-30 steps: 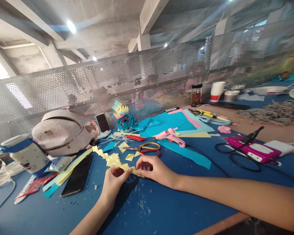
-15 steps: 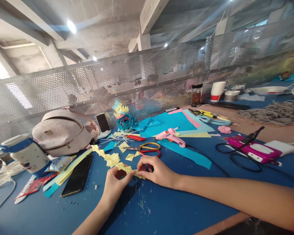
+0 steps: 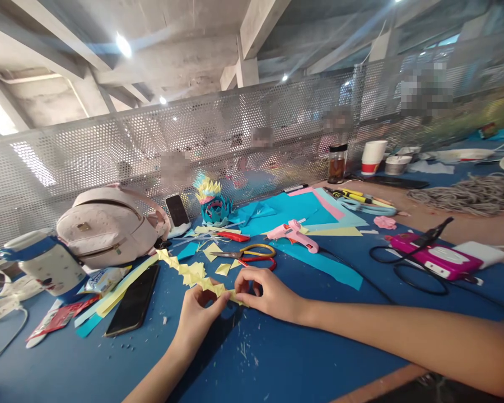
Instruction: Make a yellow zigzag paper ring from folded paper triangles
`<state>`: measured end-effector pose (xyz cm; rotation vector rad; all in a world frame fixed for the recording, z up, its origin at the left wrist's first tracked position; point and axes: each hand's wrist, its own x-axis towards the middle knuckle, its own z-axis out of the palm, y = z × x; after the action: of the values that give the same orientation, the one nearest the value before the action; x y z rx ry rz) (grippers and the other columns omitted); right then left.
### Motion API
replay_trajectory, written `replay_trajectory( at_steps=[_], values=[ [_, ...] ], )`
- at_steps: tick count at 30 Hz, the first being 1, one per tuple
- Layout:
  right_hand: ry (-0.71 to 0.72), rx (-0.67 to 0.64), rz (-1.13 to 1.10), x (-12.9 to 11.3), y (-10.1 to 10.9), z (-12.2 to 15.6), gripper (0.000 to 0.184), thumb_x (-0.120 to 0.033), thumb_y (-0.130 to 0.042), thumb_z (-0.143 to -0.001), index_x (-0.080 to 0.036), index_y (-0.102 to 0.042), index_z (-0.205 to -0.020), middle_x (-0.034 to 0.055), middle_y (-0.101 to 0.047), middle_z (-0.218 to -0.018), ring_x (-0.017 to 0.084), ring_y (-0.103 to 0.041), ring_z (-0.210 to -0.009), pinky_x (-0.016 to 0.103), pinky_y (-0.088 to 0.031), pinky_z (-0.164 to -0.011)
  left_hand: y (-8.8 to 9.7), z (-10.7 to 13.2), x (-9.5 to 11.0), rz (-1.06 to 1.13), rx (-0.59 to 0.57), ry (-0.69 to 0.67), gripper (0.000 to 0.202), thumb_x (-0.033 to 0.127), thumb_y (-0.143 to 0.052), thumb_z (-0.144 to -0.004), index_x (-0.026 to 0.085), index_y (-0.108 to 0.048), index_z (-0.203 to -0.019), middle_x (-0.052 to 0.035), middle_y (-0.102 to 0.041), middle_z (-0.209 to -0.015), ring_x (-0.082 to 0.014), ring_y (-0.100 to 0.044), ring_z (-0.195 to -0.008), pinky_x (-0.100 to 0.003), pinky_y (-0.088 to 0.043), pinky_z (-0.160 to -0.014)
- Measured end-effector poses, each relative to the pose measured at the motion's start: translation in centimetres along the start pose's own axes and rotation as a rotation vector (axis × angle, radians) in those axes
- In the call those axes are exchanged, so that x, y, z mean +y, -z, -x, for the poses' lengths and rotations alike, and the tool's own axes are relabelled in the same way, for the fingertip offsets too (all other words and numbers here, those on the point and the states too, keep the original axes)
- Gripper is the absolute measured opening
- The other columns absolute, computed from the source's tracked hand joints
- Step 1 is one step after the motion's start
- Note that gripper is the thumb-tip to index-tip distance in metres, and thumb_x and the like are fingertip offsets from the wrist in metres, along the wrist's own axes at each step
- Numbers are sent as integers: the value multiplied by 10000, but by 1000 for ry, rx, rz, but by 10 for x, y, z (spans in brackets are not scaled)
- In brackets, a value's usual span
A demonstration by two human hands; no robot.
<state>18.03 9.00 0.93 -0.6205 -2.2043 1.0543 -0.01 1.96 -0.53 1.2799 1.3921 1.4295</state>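
A folded yellow paper strip (image 3: 186,270) with pointed peaks runs diagonally over the blue table. My left hand (image 3: 201,313) pinches it near its lower right part between thumb and fingers. Close beside it, my right hand (image 3: 269,294) is closed on the strip's near end, its fingertips partly hiding the paper. Just beyond my hands lie yellow paper squares (image 3: 222,269) and scissors (image 3: 252,254) with red and yellow handles. A pink glue gun (image 3: 294,235) rests behind my right hand.
A black phone (image 3: 133,305), paper strips, a cup (image 3: 46,266) and a pale backpack (image 3: 105,226) stand or lie left. Behind are a folded-paper piece (image 3: 214,207), a red cutter (image 3: 233,237) and blue sheets (image 3: 285,210). Right, a magenta box (image 3: 434,254) trails black cable.
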Motion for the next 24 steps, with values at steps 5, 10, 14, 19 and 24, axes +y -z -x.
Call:
replay_trajectory(
  at_steps=[5,10,14,19,24],
  values=[
    [31,12,23,1,-1,1,48,-225,-651,-811,-182,-631,-821,-5,-638,-822,129,-561,-727,215,-395,-587,1,-1,-3,-29,5,-7,251,327,-810,-661,136,-660,-721,-11,-664,-624,-128,-578,-565,-206,-443,-542],
    [5,5,33,4,-2,1,111,-285,-648,-847,-177,-642,-822,-4,-646,-811,123,-562,-702,216,-403,-594,4,-1,-10,-89,-27,-37,273,370,-776,-713,130,-653,-757,-28,-677,-680,-140,-597,-613,-223,-469,-595],
    [-6,-1,34,6,-2,0,90,-252,-628,-870,-178,-635,-820,-8,-641,-815,116,-560,-692,214,-401,-601,3,-2,-10,-91,-40,-38,296,387,-771,-712,123,-662,-787,-50,-700,-707,-160,-624,-626,-239,-484,-602],
    [1,-3,15,5,-2,0,65,-200,-602,-878,-176,-608,-818,-6,-621,-822,117,-554,-696,214,-387,-591,2,-2,-11,-107,-40,-17,328,413,-757,-695,117,-670,-805,-76,-709,-747,-196,-646,-675,-266,-494,-623],
    [2,-2,-14,4,-1,0,61,-216,-605,-874,-176,-607,-828,0,-618,-847,125,-555,-714,219,-381,-586,-2,0,-10,-255,-41,24,345,434,-762,-637,119,-651,-726,-29,-626,-610,-143,-540,-549,-238,-403,-519]
  ],
)
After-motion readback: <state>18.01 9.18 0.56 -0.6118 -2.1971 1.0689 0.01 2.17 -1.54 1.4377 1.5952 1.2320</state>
